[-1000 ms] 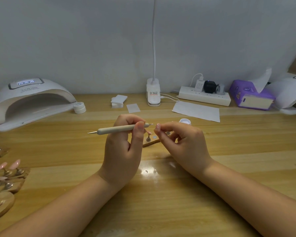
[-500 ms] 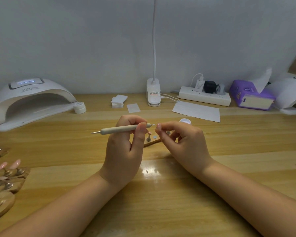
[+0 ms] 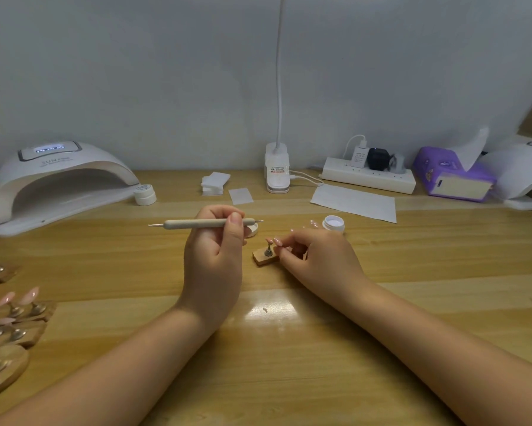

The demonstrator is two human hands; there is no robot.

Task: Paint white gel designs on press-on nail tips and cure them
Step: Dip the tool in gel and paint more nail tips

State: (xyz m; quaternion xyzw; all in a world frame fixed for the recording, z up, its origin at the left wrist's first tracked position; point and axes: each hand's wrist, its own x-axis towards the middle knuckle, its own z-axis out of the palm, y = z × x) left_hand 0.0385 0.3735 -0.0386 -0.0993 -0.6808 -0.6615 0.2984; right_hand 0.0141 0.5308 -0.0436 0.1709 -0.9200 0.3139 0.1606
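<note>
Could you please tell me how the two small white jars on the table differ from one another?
The jar by the nail lamp has its lid on; the jar near the right hand is open, showing a pale inside. The closed jar sits at the back left, touching or nearly touching the nail lamp; the open jar sits near the middle, just beyond the right hand. The closed jar has small print on top; the open one shows none. Both are small, round and white.
</note>
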